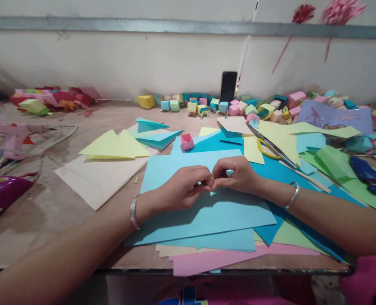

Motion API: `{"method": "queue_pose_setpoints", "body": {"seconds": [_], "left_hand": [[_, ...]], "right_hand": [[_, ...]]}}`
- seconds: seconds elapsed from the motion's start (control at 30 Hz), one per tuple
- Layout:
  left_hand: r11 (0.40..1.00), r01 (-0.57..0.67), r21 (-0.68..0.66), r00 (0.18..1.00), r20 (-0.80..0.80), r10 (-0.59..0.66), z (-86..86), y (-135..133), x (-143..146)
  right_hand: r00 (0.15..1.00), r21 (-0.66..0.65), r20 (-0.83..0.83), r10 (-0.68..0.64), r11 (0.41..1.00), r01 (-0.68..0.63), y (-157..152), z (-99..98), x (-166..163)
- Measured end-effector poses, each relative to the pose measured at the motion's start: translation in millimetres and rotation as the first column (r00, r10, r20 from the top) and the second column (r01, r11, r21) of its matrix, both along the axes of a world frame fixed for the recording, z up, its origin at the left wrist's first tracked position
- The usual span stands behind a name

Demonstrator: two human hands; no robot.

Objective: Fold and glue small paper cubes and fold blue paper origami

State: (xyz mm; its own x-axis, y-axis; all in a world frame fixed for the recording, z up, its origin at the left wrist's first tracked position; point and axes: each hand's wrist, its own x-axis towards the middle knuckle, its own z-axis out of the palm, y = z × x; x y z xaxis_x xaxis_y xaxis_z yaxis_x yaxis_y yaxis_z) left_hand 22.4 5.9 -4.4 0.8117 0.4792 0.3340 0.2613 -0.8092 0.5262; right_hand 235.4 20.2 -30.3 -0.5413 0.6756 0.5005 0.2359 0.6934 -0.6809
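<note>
My left hand [189,186] and my right hand [234,173] meet fingertip to fingertip over a large light blue sheet of paper [175,220]. Both are closed in a pinch. Whatever lies between the fingertips is hidden or too small to name; light blue shows through the gaps of the fingers. Just beyond the hands sits a small open pink paper box [187,142]. Scissors with yellow handles [268,148] lie beyond my right hand, on top of paper scraps.
Folded yellow paper [114,146] and a cream sheet [101,182] lie to the left, near a pink glue gun [14,137] and a purple power strip [6,195]. Small paper cubes [175,105] line the wall beside a phone [228,87]. A blue-handled tool [369,173] lies right.
</note>
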Motion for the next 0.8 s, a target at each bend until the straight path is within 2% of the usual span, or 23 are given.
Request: {"method": "queue_pose_setpoints", "body": {"seconds": [0.07,0.13,0.2,0.27,0.3,0.37,0.43,0.5,0.6,0.67,0.73,0.8], "left_hand": [[0.997,0.010,-0.075,1.000,0.020,-0.008,3.9,-2.4,0.6],[0.968,0.003,-0.252,0.996,0.086,0.020,6.9,-4.4,2.1],[0.879,0.008,-0.476,0.979,0.181,0.089,7.4,-5.1,4.2],[0.776,0.033,-0.630,0.952,0.257,0.168,5.4,-4.6,6.3],[0.742,0.044,-0.669,0.939,0.282,0.198,4.0,-4.1,7.1],[0.717,0.037,-0.696,0.926,0.294,0.238,1.5,-3.6,8.1],[0.734,-0.003,-0.679,0.922,0.283,0.265,0.6,-4.0,8.2],[0.789,-0.061,-0.612,0.930,0.251,0.267,1.6,-4.8,7.5],[0.901,-0.126,-0.416,0.968,0.145,0.203,4.4,-4.4,5.4],[0.961,-0.120,-0.248,0.989,0.049,0.136,5.3,-2.8,3.6],[0.990,-0.084,-0.117,0.996,-0.032,0.081,5.0,-1.1,2.0],[0.995,-0.071,-0.068,0.996,-0.066,0.067,4.0,-0.2,1.3]], "right_hand": [[1.000,-0.001,-0.008,0.010,1.000,-0.010,0.5,0.1,0.1],[1.000,-0.013,-0.021,-0.004,1.000,0.003,0.8,0.5,0.7],[0.999,-0.044,-0.032,-0.034,0.999,0.032,1.1,1.1,1.5],[0.998,-0.070,-0.044,-0.053,0.996,0.050,1.2,1.6,2.0],[0.997,-0.079,-0.049,-0.057,0.995,0.053,1.3,1.7,2.1],[0.997,-0.097,-0.057,-0.055,0.994,0.050,1.5,1.6,1.8],[0.997,-0.118,-0.060,-0.050,0.992,0.042,1.6,1.3,1.2],[0.998,-0.127,-0.060,-0.031,0.992,0.024,1.4,0.9,0.6],[0.999,-0.128,-0.032,-0.007,0.992,0.003,0.8,0.4,0.3],[1.000,-0.134,0.000,0.000,0.991,0.000,0.4,-0.2,0.2],[1.000,-0.139,0.023,0.005,0.990,-0.002,0.2,-0.8,0.2],[0.999,-0.136,0.035,0.008,0.991,-0.003,0.3,-1.3,-0.1]]}}
